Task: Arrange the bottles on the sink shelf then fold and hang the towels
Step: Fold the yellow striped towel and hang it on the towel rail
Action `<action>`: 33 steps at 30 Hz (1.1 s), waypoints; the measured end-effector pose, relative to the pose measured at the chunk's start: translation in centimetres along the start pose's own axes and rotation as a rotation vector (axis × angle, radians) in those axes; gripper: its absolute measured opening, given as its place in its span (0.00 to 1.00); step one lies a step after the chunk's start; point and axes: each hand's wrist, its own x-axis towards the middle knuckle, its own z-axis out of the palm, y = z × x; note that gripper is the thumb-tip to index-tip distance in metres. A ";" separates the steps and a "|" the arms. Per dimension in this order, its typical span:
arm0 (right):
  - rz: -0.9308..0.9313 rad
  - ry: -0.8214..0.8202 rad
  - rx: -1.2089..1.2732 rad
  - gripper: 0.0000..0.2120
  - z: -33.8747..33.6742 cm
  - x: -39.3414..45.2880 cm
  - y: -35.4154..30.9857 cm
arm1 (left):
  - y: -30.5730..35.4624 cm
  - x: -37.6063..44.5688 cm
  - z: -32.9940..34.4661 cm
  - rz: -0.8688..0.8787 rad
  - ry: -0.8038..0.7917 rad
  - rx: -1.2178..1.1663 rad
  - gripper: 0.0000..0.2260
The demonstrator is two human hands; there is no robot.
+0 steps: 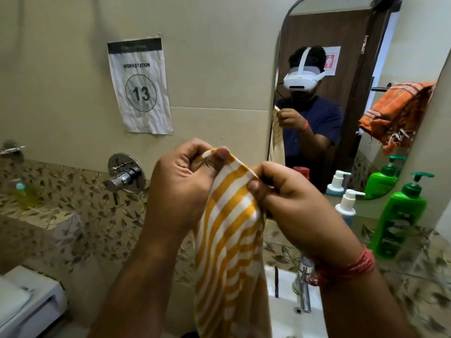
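A yellow and white striped towel [229,252] hangs down in front of me over the sink. My left hand [180,189] pinches its top edge between thumb and curled fingers. Close beside it, my right hand [290,203] grips the same edge. A tall green pump bottle [400,215] stands on the sink shelf [415,269] at the right. A smaller white and blue pump bottle [347,206] stands to its left, partly behind my right hand. An orange towel [395,113] shows hanging in the mirror.
The mirror [341,32] fills the upper right. A white sink [290,313] with a chrome tap [303,286] lies below my hands. A chrome wall valve [125,175] and a yellow-green soap bottle [24,193] are at the left. A paper sign [140,86] hangs on the wall.
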 end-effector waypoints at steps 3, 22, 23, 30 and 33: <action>0.106 -0.073 0.275 0.09 0.2 -0.4 0.1 | 0.2 0.4 -0.3 -0.007 0.091 0.000 0.12; 0.389 -0.109 -0.547 0.14 4.3 0.3 6.9 | -0.4 1.2 -2.3 -0.127 0.388 -0.195 0.11; 0.417 -0.131 -0.572 0.16 4.5 0.2 7.8 | -0.3 1.4 -2.8 -0.099 0.459 -0.208 0.12; 0.425 0.110 -0.158 0.05 5.1 -1.3 10.3 | -1.9 2.8 -5.7 -0.009 0.471 0.139 0.12; 0.299 0.172 0.076 0.04 6.0 -0.5 7.4 | -4.2 1.1 -3.0 -0.238 0.017 0.193 0.13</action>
